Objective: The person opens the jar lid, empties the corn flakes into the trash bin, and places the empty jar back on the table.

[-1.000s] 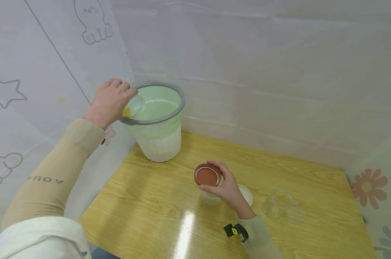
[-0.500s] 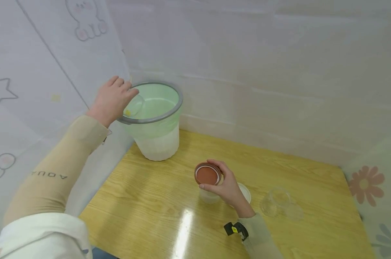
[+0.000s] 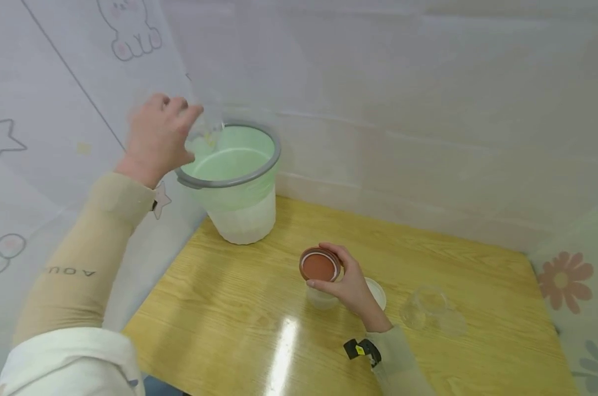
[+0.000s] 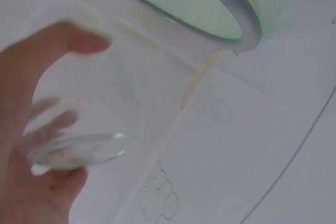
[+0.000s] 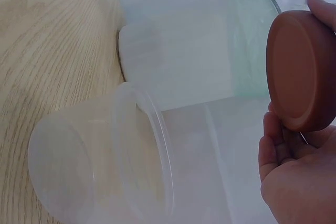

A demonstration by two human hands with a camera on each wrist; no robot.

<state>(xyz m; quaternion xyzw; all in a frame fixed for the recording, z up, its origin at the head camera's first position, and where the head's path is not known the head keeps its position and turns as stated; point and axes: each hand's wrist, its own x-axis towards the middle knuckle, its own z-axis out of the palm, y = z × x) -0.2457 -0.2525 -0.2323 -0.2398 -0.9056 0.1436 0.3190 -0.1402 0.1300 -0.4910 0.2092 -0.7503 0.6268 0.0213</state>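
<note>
Above the left side of the trash bin [image 3: 244, 220], my left hand [image 3: 155, 137] grips a clear container [image 3: 204, 132] with a few yellow bits showing in it. In the left wrist view the container [image 4: 79, 150] is blurred, its round clear edge between the curved fingers and thumb. My right hand [image 3: 350, 291] holds a reddish-brown round lid [image 3: 319, 266] by its sides, a pale ring on its upward face. Below the lid stands a translucent plastic tub [image 5: 100, 156], its mouth uncovered. The lid's flat other face shows in the right wrist view.
A white lid [image 3: 376, 294] lies on the wooden table [image 3: 219, 308] beside the right hand. Farther right are a clear container [image 3: 422, 308] and a clear round piece [image 3: 453, 323]. The bin has a green liner under a grey rim [image 3: 276, 157], near the wall sheets.
My left hand has risen from the bin's rim, and the clear container has come up and turned with it. Less yellow shows in it. The right hand stays with the brown lid.
</note>
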